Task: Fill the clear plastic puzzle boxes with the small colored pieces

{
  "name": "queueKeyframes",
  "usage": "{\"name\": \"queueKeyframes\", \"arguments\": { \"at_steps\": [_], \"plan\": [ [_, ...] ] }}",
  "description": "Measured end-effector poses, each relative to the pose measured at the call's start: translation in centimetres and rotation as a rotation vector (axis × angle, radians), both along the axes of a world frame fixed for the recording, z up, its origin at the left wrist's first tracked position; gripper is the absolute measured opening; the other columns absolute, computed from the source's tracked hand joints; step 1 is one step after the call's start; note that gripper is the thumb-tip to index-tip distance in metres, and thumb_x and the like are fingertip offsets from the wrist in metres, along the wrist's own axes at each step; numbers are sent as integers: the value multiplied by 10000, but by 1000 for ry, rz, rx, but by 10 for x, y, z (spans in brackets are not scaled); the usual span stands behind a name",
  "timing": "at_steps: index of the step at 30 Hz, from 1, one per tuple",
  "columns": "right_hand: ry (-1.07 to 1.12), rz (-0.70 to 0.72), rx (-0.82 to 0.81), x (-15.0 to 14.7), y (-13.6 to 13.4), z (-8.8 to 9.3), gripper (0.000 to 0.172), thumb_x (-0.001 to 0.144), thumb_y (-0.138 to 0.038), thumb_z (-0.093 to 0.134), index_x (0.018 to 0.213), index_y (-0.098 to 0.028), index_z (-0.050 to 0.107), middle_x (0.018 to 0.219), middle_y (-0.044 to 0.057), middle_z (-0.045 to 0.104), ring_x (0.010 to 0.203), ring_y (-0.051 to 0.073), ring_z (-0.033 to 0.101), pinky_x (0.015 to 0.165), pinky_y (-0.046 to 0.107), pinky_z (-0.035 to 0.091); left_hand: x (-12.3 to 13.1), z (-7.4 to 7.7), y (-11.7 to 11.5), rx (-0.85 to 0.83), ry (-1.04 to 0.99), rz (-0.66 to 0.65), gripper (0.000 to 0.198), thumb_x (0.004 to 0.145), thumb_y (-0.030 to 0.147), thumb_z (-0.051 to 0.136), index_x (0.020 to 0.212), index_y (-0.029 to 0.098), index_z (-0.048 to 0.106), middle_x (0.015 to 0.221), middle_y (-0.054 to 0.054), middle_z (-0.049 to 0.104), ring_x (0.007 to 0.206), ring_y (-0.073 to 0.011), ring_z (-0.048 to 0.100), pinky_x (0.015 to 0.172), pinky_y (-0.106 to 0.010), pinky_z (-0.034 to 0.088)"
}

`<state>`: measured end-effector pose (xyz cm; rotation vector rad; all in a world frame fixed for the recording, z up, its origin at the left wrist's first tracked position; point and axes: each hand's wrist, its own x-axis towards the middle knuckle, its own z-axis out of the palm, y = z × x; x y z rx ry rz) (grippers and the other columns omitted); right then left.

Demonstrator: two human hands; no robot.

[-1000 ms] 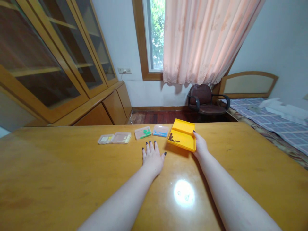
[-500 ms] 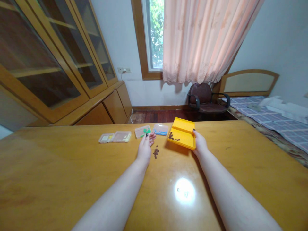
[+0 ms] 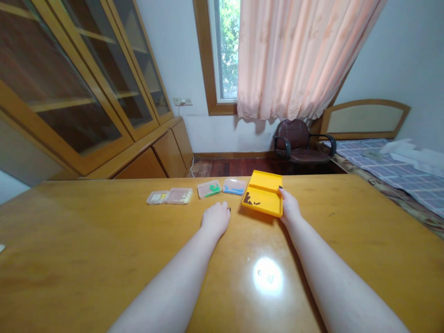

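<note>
My right hand (image 3: 290, 207) grips the right edge of an open yellow plastic box (image 3: 265, 201), thumb on its rim. The box tilts down toward its left side, where several small dark brown pieces (image 3: 248, 199) lie in its near half. Palm down on the table, my left hand (image 3: 217, 218) has its fingers curled under. It covers the spot where a small pile of brown pieces lay, and what is beneath it is hidden. Just beyond this hand stand a clear case with green pieces (image 3: 209, 189) and a clear case with blue pieces (image 3: 233, 187).
An open clear case with pale pieces (image 3: 179, 196) lies farther left on the wooden table (image 3: 86, 240). A bright light reflection shows on the tabletop. Beyond the far edge stand a brown armchair (image 3: 301, 143), a bed and a glass-fronted cabinet (image 3: 138, 106).
My left hand has turned from palm-up with fingers apart to palm-down with fingers curled, moving over the brown pile. My right hand and the yellow box are nearly unmoved; the view shifted slightly.
</note>
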<state>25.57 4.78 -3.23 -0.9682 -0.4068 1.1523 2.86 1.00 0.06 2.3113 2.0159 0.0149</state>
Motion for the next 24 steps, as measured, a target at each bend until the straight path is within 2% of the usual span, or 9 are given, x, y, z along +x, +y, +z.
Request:
{"name": "queueKeyframes", "arguments": {
  "at_steps": [3, 13, 19, 21, 24],
  "plan": [
    [12, 13, -58, -1, -2, 4, 154, 709, -236, 571, 833, -147, 587, 761, 40, 683, 684, 199, 655, 665, 346, 555, -3, -1, 4, -21, -8, -9, 312, 870, 296, 288, 971, 164, 551, 912, -137, 603, 853, -255, 599, 718, -373, 440],
    [-37, 41, -55, -6, -3, 6, 170, 664, -251, 593, 807, -159, 599, 727, 36, 679, 695, 226, 650, 640, 374, 547, -6, -1, 7, -10, -16, -7, 325, 856, 309, 310, 900, 162, 596, 873, -126, 640, 798, -244, 615, 680, -349, 445],
    [-128, 32, -58, -9, -7, 12, 108, 645, -246, 604, 708, -158, 605, 659, 29, 671, 632, 208, 638, 597, 328, 533, -11, 4, 10, 53, -126, 64, 323, 863, 289, 294, 814, 160, 585, 808, -106, 625, 735, -224, 596, 641, -322, 418],
    [-167, 96, -46, -11, -11, 15, 106, 642, -249, 611, 697, -158, 611, 658, 33, 672, 622, 203, 636, 584, 310, 525, -11, 8, 8, 145, -231, 24, 304, 870, 299, 299, 807, 163, 564, 792, -84, 605, 729, -197, 574, 640, -297, 405],
    [-184, 256, -39, -16, -17, 20, 149, 640, -273, 626, 734, -157, 626, 701, 50, 682, 628, 217, 640, 580, 319, 518, -7, 15, 1, 235, -401, -156, 266, 868, 344, 354, 791, 174, 544, 768, -51, 578, 749, -170, 540, 677, -274, 398]
  ]
}}
